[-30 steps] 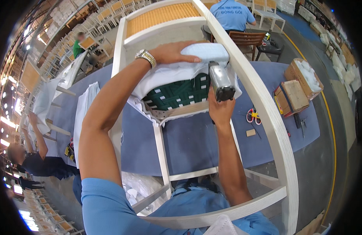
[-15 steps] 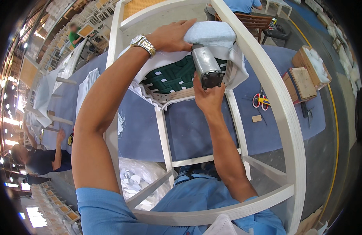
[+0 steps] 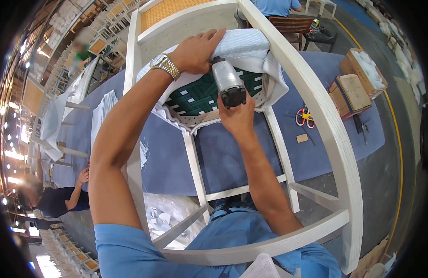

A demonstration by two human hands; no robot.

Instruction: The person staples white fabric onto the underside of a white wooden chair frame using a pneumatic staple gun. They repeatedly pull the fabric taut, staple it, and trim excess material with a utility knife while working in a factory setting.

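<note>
Upturned white chair frame [image 3: 337, 139] lying on a blue-covered worktop [image 3: 232, 157], legs and stretchers toward the near side. The left hand [image 3: 198, 48], a metal wristwatch [image 3: 165, 66] on its wrist, lies flat with fingers spread on the pale blue upholstered seat cushion [image 3: 244, 44], pressing white fabric [image 3: 274, 74] over the cushion's edge. The right hand [image 3: 237, 116] is closed around the grip of a silver pneumatic stapler [image 3: 228, 83], whose nose meets the cushion's edge just beside the left hand. Green webbing [image 3: 200, 95] with white stitching shows on the underside of the seat, between the two hands. Far right on the worktop: red-handled scissors [image 3: 304, 116], a small wooden block [image 3: 302, 138] and open cardboard boxes [image 3: 351, 90]. Another person [image 3: 56, 199] in a dark shirt stands at the left edge.
</note>
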